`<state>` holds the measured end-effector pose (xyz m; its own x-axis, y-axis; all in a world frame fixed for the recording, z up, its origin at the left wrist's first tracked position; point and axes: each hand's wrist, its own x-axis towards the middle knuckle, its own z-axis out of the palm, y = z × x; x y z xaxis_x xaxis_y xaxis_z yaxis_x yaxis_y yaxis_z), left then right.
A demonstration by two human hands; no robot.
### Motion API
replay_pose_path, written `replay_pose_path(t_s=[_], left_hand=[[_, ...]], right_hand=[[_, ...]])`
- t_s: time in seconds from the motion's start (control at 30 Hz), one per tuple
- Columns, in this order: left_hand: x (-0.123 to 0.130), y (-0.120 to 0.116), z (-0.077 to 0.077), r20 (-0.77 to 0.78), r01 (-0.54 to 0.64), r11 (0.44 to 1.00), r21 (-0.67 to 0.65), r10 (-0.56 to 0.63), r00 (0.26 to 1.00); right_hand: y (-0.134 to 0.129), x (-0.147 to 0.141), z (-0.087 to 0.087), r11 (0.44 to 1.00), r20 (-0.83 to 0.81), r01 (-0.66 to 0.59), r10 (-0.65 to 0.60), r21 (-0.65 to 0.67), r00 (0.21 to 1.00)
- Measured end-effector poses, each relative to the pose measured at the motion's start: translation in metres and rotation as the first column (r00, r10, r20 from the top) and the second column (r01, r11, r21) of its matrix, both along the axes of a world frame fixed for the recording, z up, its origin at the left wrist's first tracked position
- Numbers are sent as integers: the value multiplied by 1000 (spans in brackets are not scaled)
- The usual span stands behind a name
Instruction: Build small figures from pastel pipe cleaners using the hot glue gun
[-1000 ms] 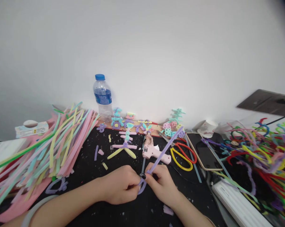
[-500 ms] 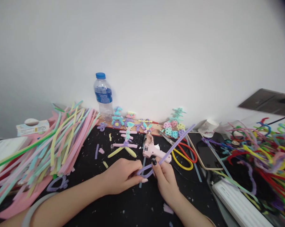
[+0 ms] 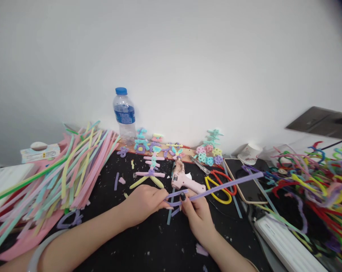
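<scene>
A lilac pipe cleaner (image 3: 227, 185) runs between my two hands, bent over on itself, its long free end slanting up to the right. My left hand (image 3: 146, 202) pinches the bent part between thumb and fingers. Closed on the strands beside it is my right hand (image 3: 196, 211), thumb on top. Just beyond the hands lies a pink hot glue gun (image 3: 184, 180) with a browned nozzle. Scissors (image 3: 220, 185) with red and yellow handles rest to its right. A pipe-cleaner figure (image 3: 150, 173) in pink, yellow and teal lies past my left hand.
Pastel pipe cleaners (image 3: 82, 166) are heaped at left, and a bright tangle (image 3: 312, 185) lies at right. A plastic bottle (image 3: 124, 113) stands by the wall. A phone (image 3: 248, 185), paper cup (image 3: 250, 153) and white power strip (image 3: 287, 243) are on the right. Small pipe-cleaner flowers (image 3: 209, 155) line the back.
The pipe cleaner's long end has swung down to the right, from steep to nearly level. Its bend now shows as two near-parallel strands between my hands. My left hand has shifted slightly up.
</scene>
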<state>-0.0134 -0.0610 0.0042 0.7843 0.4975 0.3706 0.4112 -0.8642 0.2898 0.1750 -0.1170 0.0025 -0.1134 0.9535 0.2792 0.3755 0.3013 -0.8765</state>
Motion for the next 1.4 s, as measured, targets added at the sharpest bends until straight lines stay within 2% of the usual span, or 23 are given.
replay_pose_path(t_s=[0.13, 0.33, 0.6, 0.7, 0.9, 1.03, 1.2, 1.3, 1.4], left_hand=[[1, 0, 1, 12, 17, 1000, -1, -17, 1000], [2, 0, -1, -54, 24, 995, -101, -30, 998], [3, -2, -4, -160, 13, 1000, 7, -12, 987], [4, -4, 0, -234, 31, 998, 55, -17, 972], [5, -10, 8, -295, 97, 994, 43, -80, 952], [4, -11, 8, -245, 12, 1000, -9, -14, 969], [0, -7, 5, -67, -140, 990, -29, 138, 988], [-2, -5, 4, 60, -157, 987, -23, 159, 985], [-3, -3, 1, 181, -141, 988, 56, 129, 975]], right_hand=[[1, 0, -1, 1000, 1, -1, 1, 6, 1000], [2, -1, 2, 999, -11, -20, 20, 26, 1000], [3, 0, 0, 998, 31, 29, -31, 60, 999], [3, 0, 1, 998, 27, 34, -36, 54, 999], [1, 0, 2, 998, 29, 31, -32, 55, 999], [0, 1, 1, 1000, 2, 22, -22, 14, 1000], [0, 0, 1, 998, -46, -49, 48, -33, 998], [0, 0, -1, 997, -68, -63, 59, -53, 996], [-1, 0, -3, 992, -91, -88, 79, -93, 993]])
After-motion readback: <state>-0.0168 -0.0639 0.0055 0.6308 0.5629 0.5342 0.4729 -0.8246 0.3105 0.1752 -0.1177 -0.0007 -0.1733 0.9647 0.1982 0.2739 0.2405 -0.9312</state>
